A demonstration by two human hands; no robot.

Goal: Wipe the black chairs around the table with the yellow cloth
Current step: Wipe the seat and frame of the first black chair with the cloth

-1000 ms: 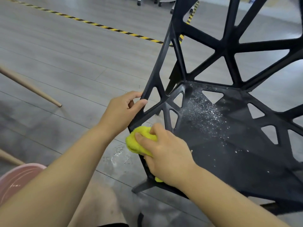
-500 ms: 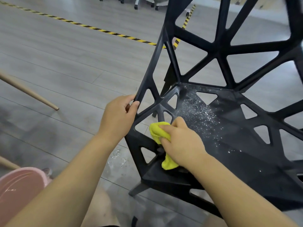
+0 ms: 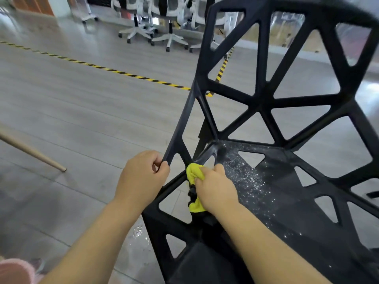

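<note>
In the 1 view I have, from my head, my left hand (image 3: 143, 177) is curled round the slanting side bar of the black chair (image 3: 264, 103), thumb and fingers pinching it to steady the frame. Just to its right, my right hand (image 3: 215, 189) is bunched tight on the yellow cloth (image 3: 194, 173), which I press against the joint where that bar meets the corner of the seat (image 3: 297, 212). A bit of cloth shows above my knuckles and another bit below them. The 2 hands are near each other but not touching. To the right of my right hand, white specks or droplets (image 3: 244, 175) are scattered over the seat. I cannot tell whether they are water or grit. Below my left forearm there is a wet patch (image 3: 139, 232) on the floor, and something pink (image 3: 14, 269) sits by my left elbow. I judge I am partway through this chair, working its side struts, with the speckled seat not yet wiped. The next move calls for sliding the cloth right, across those specks, while my left hand braces the frame against the push.
</note>
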